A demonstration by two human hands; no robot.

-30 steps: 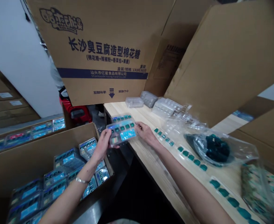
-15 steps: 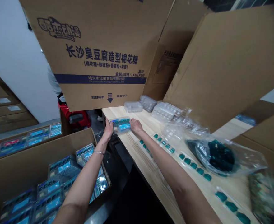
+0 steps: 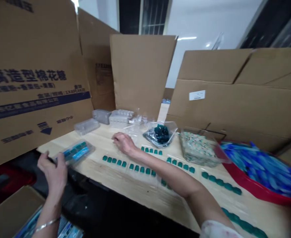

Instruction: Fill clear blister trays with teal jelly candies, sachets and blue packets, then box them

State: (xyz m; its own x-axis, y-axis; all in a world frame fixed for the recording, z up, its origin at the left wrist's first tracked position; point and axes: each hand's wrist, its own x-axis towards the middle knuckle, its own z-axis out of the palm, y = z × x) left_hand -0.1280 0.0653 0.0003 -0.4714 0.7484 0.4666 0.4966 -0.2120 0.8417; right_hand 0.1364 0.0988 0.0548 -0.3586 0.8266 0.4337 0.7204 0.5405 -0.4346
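Blister tray [image 3: 77, 152] gripped in left hand [image 3: 52, 172], right hand [image 3: 124, 143] on the bench

Nearest, at the bottom left, the left hand reaches up from a thin bracelet [image 3: 46, 225]. Its fingers close narrowly on the low end of the blister tray, which holds teal sweets over a blue card and tilts just off the bench edge. A patterned sleeve [image 3: 217, 229] shows at the bottom right, and an open carton [image 3: 11, 206] of blue-carded packs [image 3: 58, 228] sits below the left hand.

The right hand holds nothing, its fingers loosely curled with their tips on the light wooden bench [image 3: 145, 198]. Just in front of it run rows of teal sweets [image 3: 127, 166] in clear strips. Beyond lie empty clear trays [image 3: 86, 126] and a plastic bag of dark teal sweets [image 3: 161, 135]. Further right are a clear tub of patterned packets [image 3: 198, 148] and a red tub [image 3: 261, 168] of blue wrappers.

Tall cardboard cartons [image 3: 140, 72] close off the back, below a window [image 3: 154, 16]. The large carton [image 3: 33, 99] at the left reads 腐造型棉花糖 above a blue band, and a white label [image 3: 197, 95] marks a carton on the right.
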